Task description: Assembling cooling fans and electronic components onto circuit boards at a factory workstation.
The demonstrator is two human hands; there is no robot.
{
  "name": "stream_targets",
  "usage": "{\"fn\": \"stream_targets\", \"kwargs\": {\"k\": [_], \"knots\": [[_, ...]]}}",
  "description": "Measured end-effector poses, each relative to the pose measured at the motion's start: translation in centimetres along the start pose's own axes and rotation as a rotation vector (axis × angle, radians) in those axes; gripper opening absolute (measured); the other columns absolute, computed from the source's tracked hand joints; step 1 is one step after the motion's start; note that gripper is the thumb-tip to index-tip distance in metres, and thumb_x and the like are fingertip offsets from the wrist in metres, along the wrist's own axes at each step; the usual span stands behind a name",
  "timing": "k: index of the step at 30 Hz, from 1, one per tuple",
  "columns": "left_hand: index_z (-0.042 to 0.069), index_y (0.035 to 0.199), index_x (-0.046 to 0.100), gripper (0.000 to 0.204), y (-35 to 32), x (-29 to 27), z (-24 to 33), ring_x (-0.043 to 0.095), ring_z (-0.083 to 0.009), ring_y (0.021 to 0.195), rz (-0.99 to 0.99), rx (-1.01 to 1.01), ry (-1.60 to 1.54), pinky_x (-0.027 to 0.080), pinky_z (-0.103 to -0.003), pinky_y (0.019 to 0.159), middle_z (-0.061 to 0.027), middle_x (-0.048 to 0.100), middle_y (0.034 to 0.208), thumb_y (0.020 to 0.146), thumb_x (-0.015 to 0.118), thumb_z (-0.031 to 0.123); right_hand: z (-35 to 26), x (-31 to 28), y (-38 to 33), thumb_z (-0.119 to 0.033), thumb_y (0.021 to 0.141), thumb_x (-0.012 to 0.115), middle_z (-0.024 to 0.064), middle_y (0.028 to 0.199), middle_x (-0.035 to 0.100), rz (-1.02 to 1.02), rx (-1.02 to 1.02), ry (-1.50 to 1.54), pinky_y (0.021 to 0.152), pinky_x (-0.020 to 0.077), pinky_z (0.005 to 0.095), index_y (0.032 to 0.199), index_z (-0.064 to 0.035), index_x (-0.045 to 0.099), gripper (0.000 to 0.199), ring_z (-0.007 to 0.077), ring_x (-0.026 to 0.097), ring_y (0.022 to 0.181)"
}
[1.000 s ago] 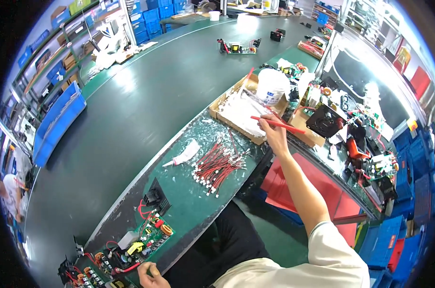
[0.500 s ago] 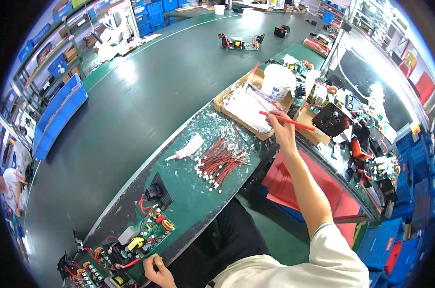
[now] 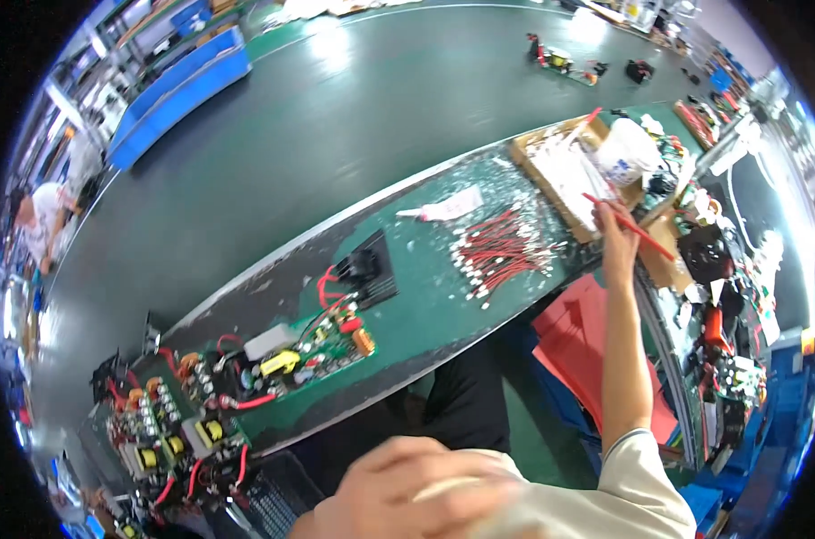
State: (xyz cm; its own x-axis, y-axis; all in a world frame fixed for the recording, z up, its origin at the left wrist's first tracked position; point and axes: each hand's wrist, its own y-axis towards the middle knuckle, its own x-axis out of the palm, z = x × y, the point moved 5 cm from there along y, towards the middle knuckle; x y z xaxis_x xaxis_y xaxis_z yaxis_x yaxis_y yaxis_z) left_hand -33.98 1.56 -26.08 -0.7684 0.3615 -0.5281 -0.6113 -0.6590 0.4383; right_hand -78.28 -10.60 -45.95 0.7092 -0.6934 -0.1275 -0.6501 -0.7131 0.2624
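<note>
Handling of a stick at a wiring worktop (image 3: 425, 310), seen from the head. The right hand (image 3: 612, 229), arm extended, pinches a slender red stick (image 3: 641, 235) between thumb and fingers; the stick slants across the hand beside the near right part of a shallow cardboard tray (image 3: 549, 198). One end points toward the white material (image 3: 562, 168) in the tray, though whether the two touch cannot be told. A white tub (image 3: 628, 151) stands at the tray's far right side. The left hand (image 3: 416, 490) lies before the torso at the lower edge, its fingers apparently bent; it is too blurred to tell whether it holds anything. Left of the tray are a spread of red and black wires (image 3: 506, 251) with white connectors and a white nozzled tube (image 3: 448, 207); farther left lie a black panel (image 3: 372, 269) and a populated green circuit board (image 3: 304, 355). The step in hand is judged to be managing the stick at the tray; the next move would seem to call for a steady pinch, a controlled tip angle, and clearance from the tray wall and the loose wires.
</note>
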Motion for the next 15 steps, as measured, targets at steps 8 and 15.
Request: {"fn": "stream_targets", "kwargs": {"k": [8, 15], "knots": [[0.009, 0.122, 0.064, 0.038, -0.3, -1.3, 2.6, 0.065, -0.0281, 0.099, -0.122, 0.339, -0.032, 0.051, -0.036, 0.075, -0.0107, 0.065, 0.116, 0.085, 0.068, 0.02, 0.7, 0.4, 0.4, -0.021, 0.096, 0.065, 0.01, 0.104, 0.068, -0.012, 0.008, 0.049, 0.081, 0.0531, 0.0246, 0.116, 0.004, 0.063, 0.032, 0.0154, 0.067, 0.092], [-0.001, 0.093, 0.066, 0.02, -7.8, 1.6, -12.1, 0.059, -0.0273, 0.072, 0.469, -0.336, -0.947, 0.046, -0.036, 0.064, -0.0115, 0.066, 0.08, 0.083, 0.075, 0.014, 0.6, -0.4, 0.2, -0.022, 0.097, 0.064, 0.0097, 0.101, 0.068, -0.022, 0.006, 0.017, 0.082, 0.0527, 0.0269, 0.116, 0.0042, 0.064, 0.032, 0.0149, 0.066, 0.092]]}}
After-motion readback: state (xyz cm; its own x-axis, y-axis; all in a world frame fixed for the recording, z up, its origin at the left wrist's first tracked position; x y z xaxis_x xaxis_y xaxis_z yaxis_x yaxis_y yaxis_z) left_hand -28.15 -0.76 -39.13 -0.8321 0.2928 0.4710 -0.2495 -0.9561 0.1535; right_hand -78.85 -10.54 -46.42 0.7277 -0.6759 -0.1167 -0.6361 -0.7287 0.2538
